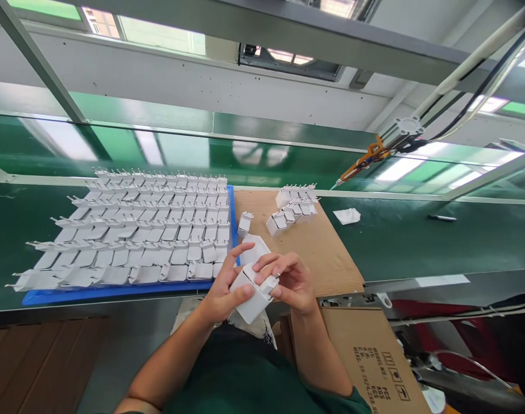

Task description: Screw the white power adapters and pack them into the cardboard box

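Note:
Close to my body, my left hand [227, 287] grips a white charger housing [250, 305], thumb on its near side. The fingers of my right hand [290, 279] pinch a small white piece [268, 286] at the housing's right end; how the two parts join is partly hidden by the fingers. Behind my fingers shows another flat white surface [254, 248], partly covered. A single white charger [245, 224] stands on the wooden board [326, 253] just beyond my hands, and two short rows of chargers [292, 210] stand farther right.
On the left, a blue tray [115, 294] holds many rows of white chargers [158, 230] with prongs up. An orange-tipped dispensing tool [366, 158] hangs at upper right. White paper [347, 216] and a pen [442, 218] lie on the green bench. A cardboard box [374, 356] stands below right.

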The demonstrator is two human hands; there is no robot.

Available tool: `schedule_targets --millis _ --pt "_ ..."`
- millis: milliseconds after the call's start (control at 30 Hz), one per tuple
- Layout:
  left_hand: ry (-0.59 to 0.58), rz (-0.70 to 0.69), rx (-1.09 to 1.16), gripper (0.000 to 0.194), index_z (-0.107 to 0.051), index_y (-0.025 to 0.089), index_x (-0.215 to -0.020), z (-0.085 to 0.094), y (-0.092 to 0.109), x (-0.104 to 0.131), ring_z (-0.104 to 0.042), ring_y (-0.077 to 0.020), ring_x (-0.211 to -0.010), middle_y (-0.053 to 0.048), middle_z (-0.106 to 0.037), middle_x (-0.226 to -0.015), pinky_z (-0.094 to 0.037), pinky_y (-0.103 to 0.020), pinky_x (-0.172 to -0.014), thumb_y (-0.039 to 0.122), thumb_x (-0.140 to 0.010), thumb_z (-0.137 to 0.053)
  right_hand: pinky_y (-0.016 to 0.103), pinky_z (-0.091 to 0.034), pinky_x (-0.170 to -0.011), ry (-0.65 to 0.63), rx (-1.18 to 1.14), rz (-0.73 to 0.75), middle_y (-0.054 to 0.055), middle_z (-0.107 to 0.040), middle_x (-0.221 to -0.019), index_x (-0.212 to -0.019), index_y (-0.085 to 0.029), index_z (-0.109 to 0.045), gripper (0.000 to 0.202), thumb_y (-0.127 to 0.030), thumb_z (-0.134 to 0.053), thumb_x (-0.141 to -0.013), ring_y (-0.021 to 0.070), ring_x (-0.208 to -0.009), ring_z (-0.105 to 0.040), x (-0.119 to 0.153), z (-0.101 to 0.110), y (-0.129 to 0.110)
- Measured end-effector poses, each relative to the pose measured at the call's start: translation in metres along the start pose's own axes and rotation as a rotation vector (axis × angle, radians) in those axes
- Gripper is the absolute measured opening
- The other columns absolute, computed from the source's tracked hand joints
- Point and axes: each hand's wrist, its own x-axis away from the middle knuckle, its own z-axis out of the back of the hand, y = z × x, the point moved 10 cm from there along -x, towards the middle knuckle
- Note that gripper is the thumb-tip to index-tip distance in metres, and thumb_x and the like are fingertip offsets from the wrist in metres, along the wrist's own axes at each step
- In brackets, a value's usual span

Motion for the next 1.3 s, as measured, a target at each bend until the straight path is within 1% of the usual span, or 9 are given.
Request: schedule_targets --millis 267,433,633,833,933,1033,1100,1200,1300 --pt "-0.019 -0.043 0.009 0.074 -0.03 0.022 -0.141 0.001 0.003 0.002 -0.051 -0.0112 -0.059 0.0 -0.061 -0.078 -0.038 -0.021 -0.056 0.045 -0.084 -0.07 0.045 -0.054 -0.088 -0.069 -0.063 0.015 0.004 -0.078 -0.096 -0.103 -0.028 -0.056 0.025 -0.02 -0.07 -0.084 0.024 -0.106 -0.066 -0.002 -0.006 0.005" --pt "-0.066 -0.145 0.046 0.067 -0.03 0.024 -0.136 0.002 0.008 0.001 -0.047 -0.008 -0.054 0.003 -0.056 -0.073 -0.033 -0.018 -0.05 0.043 -0.085 -0.07 0.044 -0.054 -0.086 -0.09 -0.089 0.006 0.004 -0.078 -0.091 -0.1 -0.027 -0.056 0.022 -0.021 -0.07 -0.084 0.0246 -0.102 -0.068 -0.003 -0.011 0.007" --pt "-0.072 -0.29 -0.032 0.041 -0.036 0.027 -0.121 -0.003 0.018 0.004 -0.044 -0.0071 -0.055 0.004 -0.055 -0.075 -0.035 -0.017 -0.053 0.038 -0.092 -0.063 0.047 -0.051 -0.088 -0.095 -0.118 -0.058 0.005 -0.077 -0.092 -0.101 -0.027 -0.056 0.022 -0.026 -0.069 -0.085 0.0252 -0.095 -0.068 -0.001 -0.01 0.019" --pt "0.106 -0.528 -0.455 0.02 -0.045 0.024 -0.107 0.006 0.037 0.017 -0.064 -0.0157 -0.088 -0.004 -0.063 -0.097 -0.052 -0.025 -0.072 0.031 -0.094 -0.059 0.047 -0.05 -0.096 -0.002 -0.272 -0.133 0.002 -0.073 -0.087 -0.113 -0.031 -0.056 0.032 -0.04 -0.067 -0.085 0.0256 -0.104 -0.067 0.005 -0.009 0.038" --pt "0.173 -0.747 -0.756 0.026 -0.044 0.024 -0.109 0.004 0.059 0.026 -0.068 -0.0178 -0.095 -0.008 -0.067 -0.108 -0.055 -0.027 -0.075 0.02 -0.092 -0.062 0.042 -0.049 -0.1 0.187 -0.276 -0.251 0.006 -0.07 -0.117 -0.123 -0.032 -0.054 0.042 -0.048 -0.066 -0.085 0.0247 -0.119 -0.061 0.018 0.002 0.055" --pt "0.209 -0.976 -1.037 0.035 -0.041 0.024 -0.104 -0.01 0.074 0.032 -0.068 -0.0208 -0.109 -0.013 -0.065 -0.124 -0.059 -0.031 -0.08 0.01 -0.086 -0.068 0.037 -0.048 -0.101 0.304 -0.174 -0.385 0.007 -0.054 -0.142 -0.129 -0.031 -0.053 0.051 -0.053 -0.065 -0.085 0.0238 -0.126 -0.055 0.036 0.006 0.068" --pt "0.234 -1.054 -1.136 0.035 -0.042 0.023 -0.1 -0.018 0.073 0.029 -0.066 -0.0223 -0.115 -0.015 -0.064 -0.13 -0.061 -0.035 -0.084 0.009 -0.084 -0.069 0.037 -0.05 -0.098 0.322 -0.145 -0.441 0.007 -0.054 -0.141 -0.134 -0.032 -0.05 0.056 -0.056 -0.064 -0.085 0.0235 -0.12 -0.058 0.045 0.004 0.071" --pt "0.281 -1.093 -1.21 0.025 -0.042 0.023 -0.095 -0.029 0.061 0.021 -0.063 -0.0235 -0.122 -0.015 -0.064 -0.131 -0.06 -0.041 -0.091 0.011 -0.089 -0.063 0.034 -0.051 -0.095 0.404 -0.083 -0.489 0.006 -0.061 -0.13 -0.132 -0.032 -0.051 0.048 -0.05 -0.062 -0.089 0.0201 -0.11 -0.062 0.05 0.01 0.068" --pt "0.349 -1.067 -1.275 0.02 -0.042 0.022 -0.093 -0.034 0.052 0.012 -0.061 -0.0248 -0.125 -0.015 -0.067 -0.126 -0.055 -0.048 -0.1 0.011 -0.091 -0.06 0.031 -0.05 -0.095 0.433 -0.018 -0.49 0.004 -0.064 -0.125 -0.125 -0.03 -0.057 0.04 -0.04 -0.068 -0.087 0.0188 -0.108 -0.062 0.034 0.026 0.061"
